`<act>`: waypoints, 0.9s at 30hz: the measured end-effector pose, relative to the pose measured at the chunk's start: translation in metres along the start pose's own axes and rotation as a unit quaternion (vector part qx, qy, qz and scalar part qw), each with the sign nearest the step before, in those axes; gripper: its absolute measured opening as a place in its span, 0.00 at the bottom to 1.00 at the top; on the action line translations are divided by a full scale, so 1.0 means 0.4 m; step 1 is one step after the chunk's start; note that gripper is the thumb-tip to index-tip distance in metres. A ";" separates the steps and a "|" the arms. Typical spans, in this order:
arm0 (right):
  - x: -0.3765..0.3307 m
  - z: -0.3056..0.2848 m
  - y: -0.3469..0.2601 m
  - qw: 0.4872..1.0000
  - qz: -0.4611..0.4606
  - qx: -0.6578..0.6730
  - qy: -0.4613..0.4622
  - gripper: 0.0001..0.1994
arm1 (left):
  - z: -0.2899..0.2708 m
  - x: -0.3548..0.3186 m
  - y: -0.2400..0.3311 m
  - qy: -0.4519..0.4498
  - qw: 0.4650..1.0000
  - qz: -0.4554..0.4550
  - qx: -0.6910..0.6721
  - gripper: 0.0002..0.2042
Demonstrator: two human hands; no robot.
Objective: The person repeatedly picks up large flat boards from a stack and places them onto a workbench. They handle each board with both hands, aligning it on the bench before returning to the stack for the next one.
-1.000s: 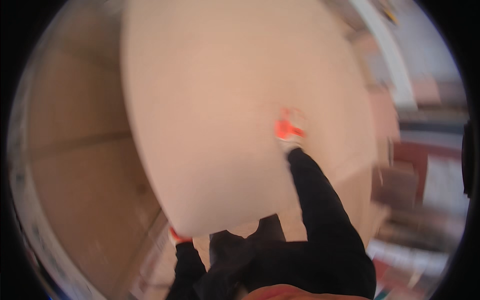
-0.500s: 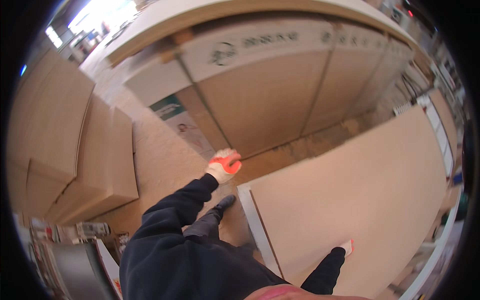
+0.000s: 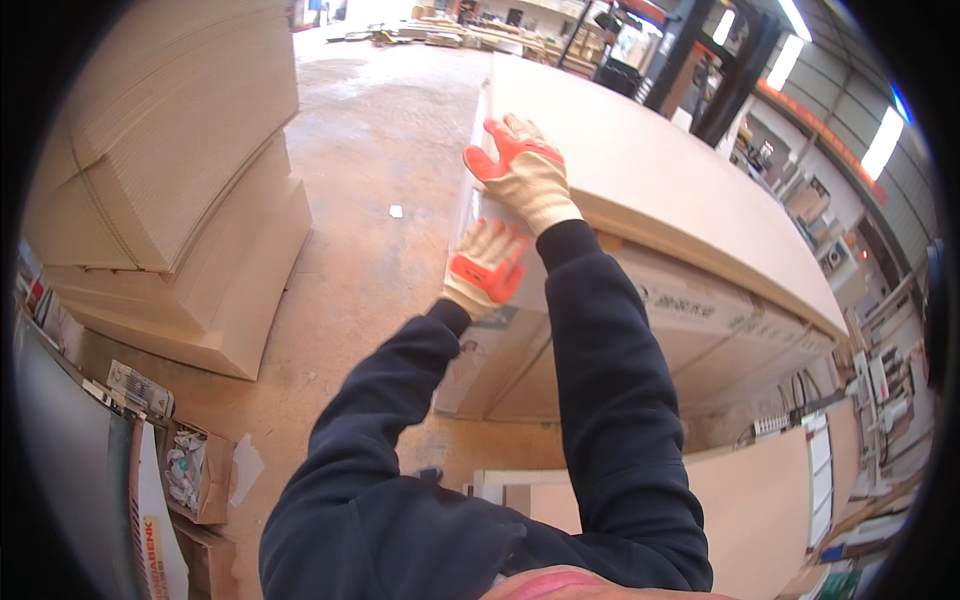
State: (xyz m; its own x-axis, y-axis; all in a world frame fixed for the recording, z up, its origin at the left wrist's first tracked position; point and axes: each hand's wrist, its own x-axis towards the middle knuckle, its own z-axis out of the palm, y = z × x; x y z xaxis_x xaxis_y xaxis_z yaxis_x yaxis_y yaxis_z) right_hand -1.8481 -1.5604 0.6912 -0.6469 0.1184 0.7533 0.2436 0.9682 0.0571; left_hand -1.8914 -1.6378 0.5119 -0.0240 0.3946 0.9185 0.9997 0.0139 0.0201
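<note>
Both hands wear cream work gloves with orange patches. My right hand (image 3: pixel 520 170) is at the left end of the top board (image 3: pixel 690 170), near its front corner, with thumb and fingers apart. This broad, pale board lies on a tall strapped stack of panels (image 3: pixel 640 345) in printed wrapping. Lower and nearer, my left hand (image 3: pixel 486 265) is against or just in front of the stack's left corner, fingers stretched upward. Whether the left palm touches the wrapping cannot be made out. Neither hand shows anything gripped.
To the left stand tall stacks of brown boards (image 3: pixel 200 200). A box of crumpled scraps (image 3: pixel 195 465) sits at lower left. Another flat board (image 3: pixel 740 500) lies at lower right. A white scrap (image 3: pixel 396 212) is on the dusty floor (image 3: pixel 350 150). A dark upright mast (image 3: pixel 735 80) rises beyond the stack.
Both hands have moved up and forward to the tall stack's left end. The right hand has left the lower board. My view has shifted up, showing more of the workshop.
</note>
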 end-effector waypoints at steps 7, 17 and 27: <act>0.036 0.192 0.041 0.984 0.115 -0.095 -0.097 0.21 | 0.044 -0.056 -0.054 0.029 0.999 0.038 -0.003 0.16; -0.345 -0.214 0.025 0.996 -0.008 -0.080 0.032 0.15 | -0.085 0.005 0.038 0.002 0.948 -0.196 -0.250 0.21; -0.594 -0.618 -0.087 0.920 0.140 -0.332 -0.153 0.28 | 0.016 0.238 0.322 -0.275 0.332 -0.344 -0.834 0.31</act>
State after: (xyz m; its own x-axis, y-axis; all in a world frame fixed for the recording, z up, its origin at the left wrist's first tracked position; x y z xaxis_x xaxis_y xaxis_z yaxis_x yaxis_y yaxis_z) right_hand -1.5242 -1.6768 0.6723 -0.6392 0.4978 0.5862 0.7545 0.5533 0.3529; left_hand -1.7649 -1.5925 0.5992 0.2115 0.9398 0.2683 -0.6436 -0.0727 0.7619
